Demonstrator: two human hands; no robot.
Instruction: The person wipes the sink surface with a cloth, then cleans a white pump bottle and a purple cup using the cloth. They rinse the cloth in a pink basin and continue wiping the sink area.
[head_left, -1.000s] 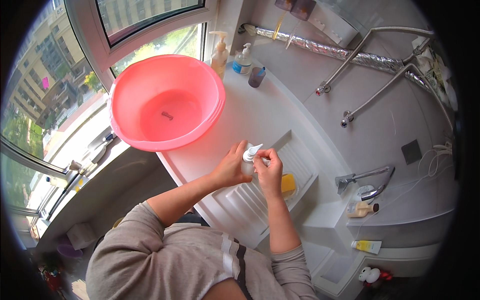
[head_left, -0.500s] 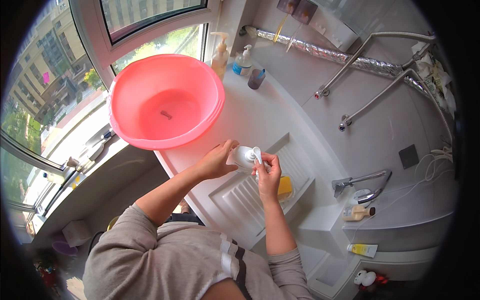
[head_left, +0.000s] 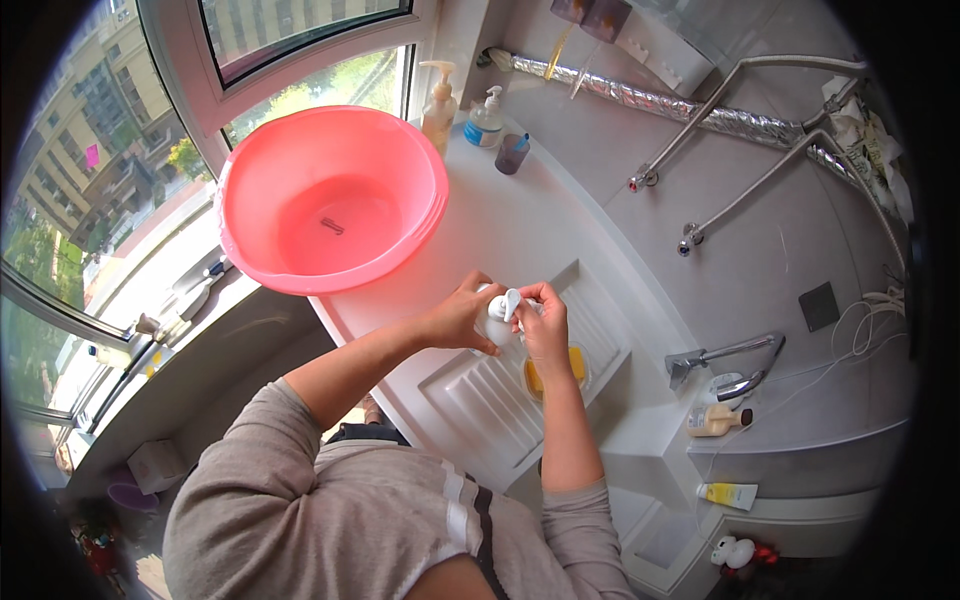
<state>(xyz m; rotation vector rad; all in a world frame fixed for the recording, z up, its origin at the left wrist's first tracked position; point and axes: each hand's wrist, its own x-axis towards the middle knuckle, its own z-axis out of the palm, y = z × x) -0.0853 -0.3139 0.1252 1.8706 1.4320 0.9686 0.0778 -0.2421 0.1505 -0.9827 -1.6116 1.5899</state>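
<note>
A white pump bottle [head_left: 497, 329] is between my hands, over the ribbed washboard part of the white sink counter [head_left: 490, 240]. My left hand [head_left: 468, 316] is wrapped round the bottle's body from the left, thumb toward me. At the white pump head [head_left: 511, 300], my right hand [head_left: 543, 325] has its fingers closed from the right; its palm and wrist hide part of the bottle. Just below the right hand, a yellow bar of soap [head_left: 553, 374] lies in a clear dish on the ribs, partly covered by my wrist.
At the far left of the counter stands a large pink basin [head_left: 333, 200]. Two pump bottles [head_left: 484, 118] and a dark cup [head_left: 512, 154] line the back. To the right are a faucet [head_left: 725, 365], a cream bottle [head_left: 717, 420] and a yellow tube [head_left: 727, 496].
My left hand has closed in round the bottle. The bottle sits more upright, and my right hand has shifted slightly right, uncovering more of the soap dish.
</note>
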